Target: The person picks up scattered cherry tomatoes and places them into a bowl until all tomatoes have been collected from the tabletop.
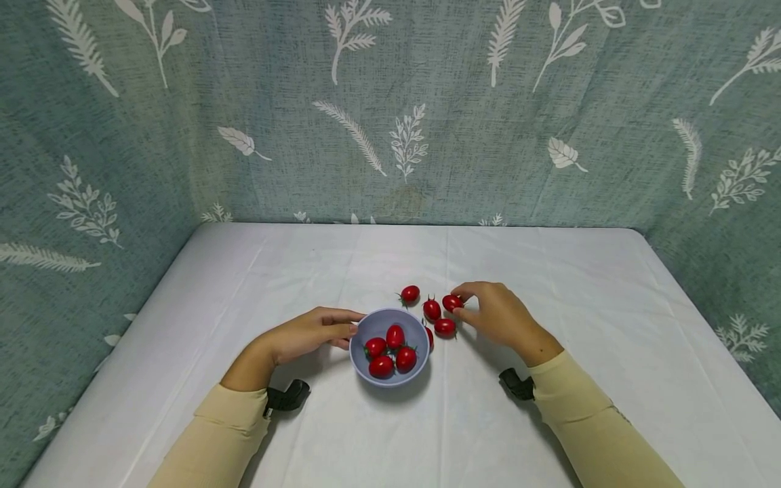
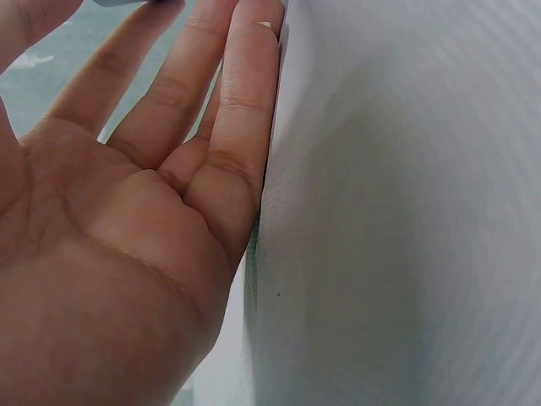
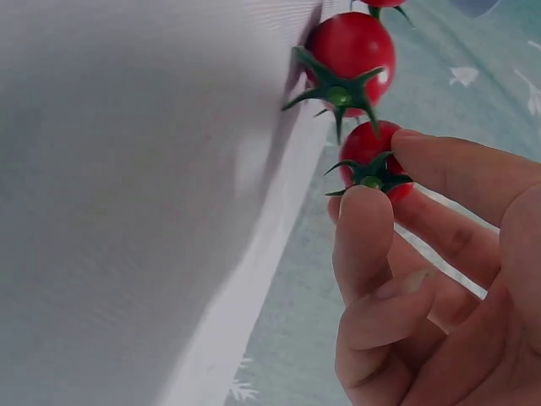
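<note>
A blue-grey bowl (image 1: 390, 381) stands on the table with several cherry tomatoes (image 1: 395, 336) in it. At its left side is my left hand (image 1: 314, 333), its fairly straight fingers touching the outside by the rim. Only a sliver of the bowl (image 2: 127, 2) shows in the left wrist view, above the stretched fingers. Behind the bowl and to its right, my right hand (image 1: 499, 313) pinches a cherry tomato (image 1: 452, 303) between thumb and fingers. In the right wrist view this tomato (image 3: 372, 144) has its green stem star facing the camera, just beside another tomato (image 3: 353, 55).
Several loose cherry tomatoes lie around the held one: one farther back (image 1: 410, 294), one between (image 1: 432, 310) and one nearer (image 1: 445, 328). Another tomato (image 1: 430, 338) is partly hidden by the bowl's right rim. A white cloth (image 1: 293, 271) covers the table; patterned green fabric (image 1: 274, 190) hangs behind it.
</note>
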A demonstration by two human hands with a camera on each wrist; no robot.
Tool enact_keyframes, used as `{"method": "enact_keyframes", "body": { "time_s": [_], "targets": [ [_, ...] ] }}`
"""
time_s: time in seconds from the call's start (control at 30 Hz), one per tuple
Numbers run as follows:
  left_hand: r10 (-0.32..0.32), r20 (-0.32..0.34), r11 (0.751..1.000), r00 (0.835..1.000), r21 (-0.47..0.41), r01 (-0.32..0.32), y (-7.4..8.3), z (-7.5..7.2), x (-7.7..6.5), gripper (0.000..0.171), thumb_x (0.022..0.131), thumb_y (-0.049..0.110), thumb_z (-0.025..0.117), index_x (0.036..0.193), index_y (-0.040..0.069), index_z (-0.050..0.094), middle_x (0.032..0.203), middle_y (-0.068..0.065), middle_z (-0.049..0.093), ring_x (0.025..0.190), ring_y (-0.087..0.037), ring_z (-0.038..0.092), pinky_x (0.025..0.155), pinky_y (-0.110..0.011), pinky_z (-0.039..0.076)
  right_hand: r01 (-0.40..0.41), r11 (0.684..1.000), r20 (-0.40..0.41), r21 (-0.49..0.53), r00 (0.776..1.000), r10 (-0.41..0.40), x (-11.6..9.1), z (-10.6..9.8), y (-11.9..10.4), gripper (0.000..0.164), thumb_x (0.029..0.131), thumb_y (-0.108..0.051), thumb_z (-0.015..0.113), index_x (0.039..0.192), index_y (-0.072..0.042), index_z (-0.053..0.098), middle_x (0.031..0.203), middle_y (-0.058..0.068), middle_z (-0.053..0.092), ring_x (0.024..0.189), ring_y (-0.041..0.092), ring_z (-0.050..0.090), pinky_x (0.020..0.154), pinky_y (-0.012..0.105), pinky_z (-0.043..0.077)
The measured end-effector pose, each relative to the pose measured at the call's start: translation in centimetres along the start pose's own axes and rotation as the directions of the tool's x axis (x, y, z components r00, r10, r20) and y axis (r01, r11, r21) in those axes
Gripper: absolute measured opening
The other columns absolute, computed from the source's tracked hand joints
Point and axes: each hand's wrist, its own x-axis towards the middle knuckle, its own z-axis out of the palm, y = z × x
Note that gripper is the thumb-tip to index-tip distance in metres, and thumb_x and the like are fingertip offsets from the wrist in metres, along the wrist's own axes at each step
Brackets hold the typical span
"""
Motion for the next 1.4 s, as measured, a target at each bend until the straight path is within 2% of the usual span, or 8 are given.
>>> {"method": "enact_keyframes", "body": {
  "time_s": [0.2,0.3,0.4,0.57,0.9,1.1,1.27,1.4],
  "targets": [
    [0.012,0.007,1.0,1.0,-0.002,-0.012,-0.1,0.0,0.0,0.054,0.101,0.035,0.056,0.146,0.006,0.05,0.141,-0.016,0.059,0.113,-0.023,0.067,0.117,-0.06,0.029,0.055,0.998,-0.037,-0.014,0.998,-0.056,-0.4,-0.3,-0.8,0.034,0.089,-0.021,0.076,0.12,-0.009,0.072,0.11,0.005,0.075,0.11,0.026,0.067,0.093,0.046,0.054],
    [0.019,0.01,1.0,1.0,-0.004,-0.018,-0.1,0.0,0.1,0.054,0.101,0.035,0.056,0.146,0.006,0.051,0.141,-0.016,0.059,0.113,-0.023,0.067,0.117,-0.06,0.029,0.071,0.997,-0.046,-0.002,0.996,-0.071,-0.6,-0.6,-1.3,0.034,0.089,-0.021,0.077,0.121,-0.009,0.072,0.112,0.006,0.075,0.092,0.021,0.067,0.082,0.039,0.056],
    [0.019,0.011,1.0,1.0,-0.004,-0.019,-0.1,0.0,0.1,0.053,0.101,0.035,0.056,0.146,0.006,0.051,0.14,-0.016,0.06,0.113,-0.023,0.067,0.117,-0.06,0.029,0.084,0.996,-0.044,0.033,0.996,-0.083,-0.9,-0.8,-1.9,0.034,0.09,-0.02,0.076,0.122,-0.009,0.071,0.113,0.006,0.074,0.073,0.013,0.059,0.067,0.029,0.051],
    [0.023,0.012,1.0,1.0,-0.004,-0.023,-0.1,0.0,0.0,0.053,0.102,0.035,0.056,0.146,0.006,0.051,0.141,-0.016,0.059,0.113,-0.022,0.067,0.117,-0.059,0.03,0.124,0.987,-0.037,0.099,0.992,-0.121,-1.6,-1.2,-3.1,0.034,0.09,-0.019,0.075,0.122,-0.011,0.071,0.113,0.004,0.073,0.063,0.009,0.054,0.06,0.024,0.048],
    [0.03,0.015,1.0,0.999,-0.001,-0.03,-0.2,-0.1,0.0,0.054,0.102,0.035,0.056,0.147,0.005,0.05,0.141,-0.016,0.059,0.114,-0.022,0.067,0.116,-0.057,0.033,0.208,0.97,-0.064,0.123,0.977,-0.201,-2.9,-0.7,-5.2,0.036,0.088,-0.018,0.078,0.123,-0.015,0.071,0.115,0.0,0.073,0.07,0.01,0.056,0.062,0.022,0.05],
    [0.025,0.012,1.0,1.0,0.005,-0.026,-0.4,0.0,-0.1,0.054,0.102,0.035,0.056,0.146,0.005,0.05,0.14,-0.016,0.06,0.113,-0.022,0.067,0.116,-0.057,0.033,0.265,0.955,-0.039,0.135,0.964,-0.262,-2.9,0.7,-5.9,0.036,0.087,-0.018,0.078,0.122,-0.014,0.072,0.113,0.0,0.073,0.09,0.018,0.064,0.076,0.028,0.057],
    [0.025,0.02,1.0,1.0,0.003,-0.025,-0.3,-0.1,-0.1,0.054,0.102,0.036,0.055,0.146,0.005,0.05,0.14,-0.017,0.06,0.114,-0.023,0.067,0.116,-0.058,0.032,0.267,0.954,0.002,0.139,0.963,-0.27,-2.9,1.6,-6.3,0.036,0.087,-0.021,0.079,0.122,-0.014,0.072,0.104,-0.004,0.073,0.074,0.014,0.055,0.063,0.021,0.048],
    [0.006,0.009,1.0,1.0,0.002,-0.006,-0.2,0.0,-0.1,0.054,0.102,0.036,0.055,0.146,0.006,0.051,0.14,-0.017,0.059,0.114,-0.023,0.067,0.116,-0.06,0.03,0.262,0.954,0.028,0.149,0.963,-0.268,-2.9,2.1,-6.6,0.036,0.087,-0.022,0.079,0.122,-0.015,0.072,0.112,-0.005,0.074,0.087,0.011,0.064,0.078,0.026,0.056]
  ]
}}
